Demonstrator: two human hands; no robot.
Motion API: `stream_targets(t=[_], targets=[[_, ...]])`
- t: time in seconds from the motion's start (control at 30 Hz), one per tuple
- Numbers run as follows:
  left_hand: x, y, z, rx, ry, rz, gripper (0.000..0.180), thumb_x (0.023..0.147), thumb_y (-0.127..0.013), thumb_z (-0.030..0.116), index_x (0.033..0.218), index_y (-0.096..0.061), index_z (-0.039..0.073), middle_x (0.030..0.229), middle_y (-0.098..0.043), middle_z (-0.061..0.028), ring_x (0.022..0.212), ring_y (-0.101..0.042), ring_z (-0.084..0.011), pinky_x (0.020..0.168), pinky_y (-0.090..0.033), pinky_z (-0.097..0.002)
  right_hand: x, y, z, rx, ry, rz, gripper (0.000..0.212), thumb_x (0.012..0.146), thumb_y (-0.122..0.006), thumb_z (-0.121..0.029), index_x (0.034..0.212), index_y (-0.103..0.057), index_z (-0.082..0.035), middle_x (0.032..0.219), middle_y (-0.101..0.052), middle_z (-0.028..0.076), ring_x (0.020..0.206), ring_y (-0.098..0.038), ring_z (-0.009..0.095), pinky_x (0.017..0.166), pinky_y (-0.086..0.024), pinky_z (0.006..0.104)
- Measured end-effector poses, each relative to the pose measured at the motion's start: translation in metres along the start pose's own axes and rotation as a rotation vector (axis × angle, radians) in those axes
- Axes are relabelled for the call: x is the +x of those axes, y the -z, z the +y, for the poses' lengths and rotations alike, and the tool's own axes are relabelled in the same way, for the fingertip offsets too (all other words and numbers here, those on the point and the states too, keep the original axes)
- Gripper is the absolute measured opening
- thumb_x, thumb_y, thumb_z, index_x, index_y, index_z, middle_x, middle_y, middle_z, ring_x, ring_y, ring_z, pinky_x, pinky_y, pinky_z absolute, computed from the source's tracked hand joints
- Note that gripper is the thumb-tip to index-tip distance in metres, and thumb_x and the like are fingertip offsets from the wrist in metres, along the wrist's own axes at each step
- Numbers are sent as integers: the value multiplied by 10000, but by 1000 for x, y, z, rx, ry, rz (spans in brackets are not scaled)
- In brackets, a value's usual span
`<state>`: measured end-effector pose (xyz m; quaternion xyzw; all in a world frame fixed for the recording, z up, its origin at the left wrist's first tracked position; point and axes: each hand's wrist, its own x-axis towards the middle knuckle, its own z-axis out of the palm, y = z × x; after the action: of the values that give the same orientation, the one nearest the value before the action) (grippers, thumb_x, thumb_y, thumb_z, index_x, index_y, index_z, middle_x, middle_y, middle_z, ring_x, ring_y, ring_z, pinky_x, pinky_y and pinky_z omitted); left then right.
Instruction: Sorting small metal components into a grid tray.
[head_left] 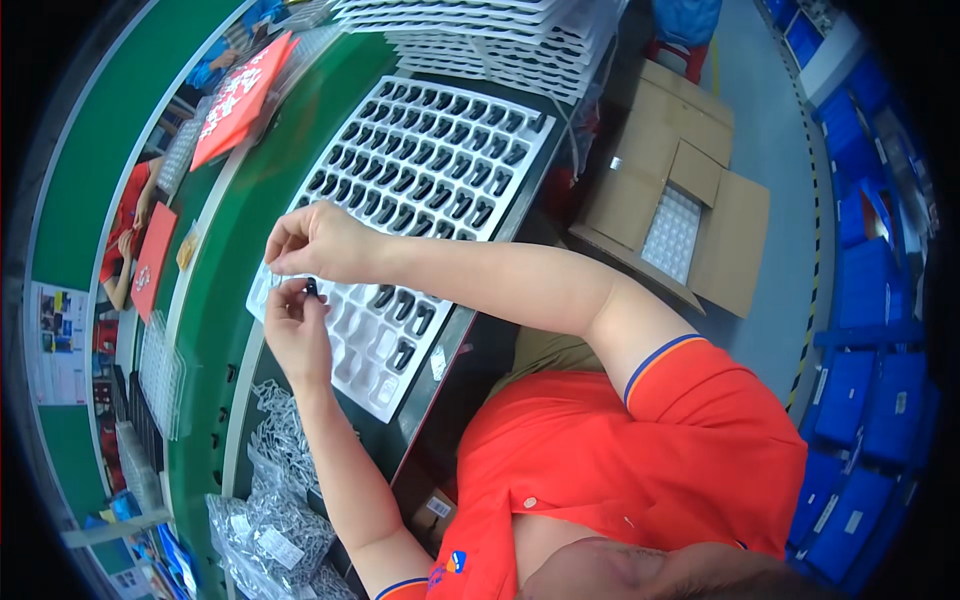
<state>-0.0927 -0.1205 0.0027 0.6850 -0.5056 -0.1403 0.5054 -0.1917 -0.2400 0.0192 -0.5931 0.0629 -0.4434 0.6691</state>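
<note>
On the green bench [330, 105] lies a white tray [352, 372], holding rows of black parts [404, 304]. Above it, my right hand [330, 243] has its fingertips together — on what, I can't tell — just beside the small black piece [311, 287] my left hand [300, 335] pinches.
</note>
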Motion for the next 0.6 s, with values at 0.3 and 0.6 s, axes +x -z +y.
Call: stream_targets(t=[0.3, 0.6], targets=[[-41, 53, -14, -115, 180, 137, 147, 918, -601, -29, 1053, -659, -32, 882, -666, -35, 762, -609, -81, 698, -508, -221, -21, -33, 8, -715, 264, -338, 102, 796, -694, -90, 842, -680, 0, 725, -682, 155, 659, -678, 251, 617, -515, 333], [-56, 73, -22, -567, 305, 232, 251, 868, -674, -51, 1118, -663, -69, 938, -683, -66, 779, -631, -90, 734, -527, -218, -20, -55, 13, -486, -154, -343, 104, 827, -729, -76, 851, -683, 14, 751, -689, 59, 706, -622, 101, 656, -504, 270]])
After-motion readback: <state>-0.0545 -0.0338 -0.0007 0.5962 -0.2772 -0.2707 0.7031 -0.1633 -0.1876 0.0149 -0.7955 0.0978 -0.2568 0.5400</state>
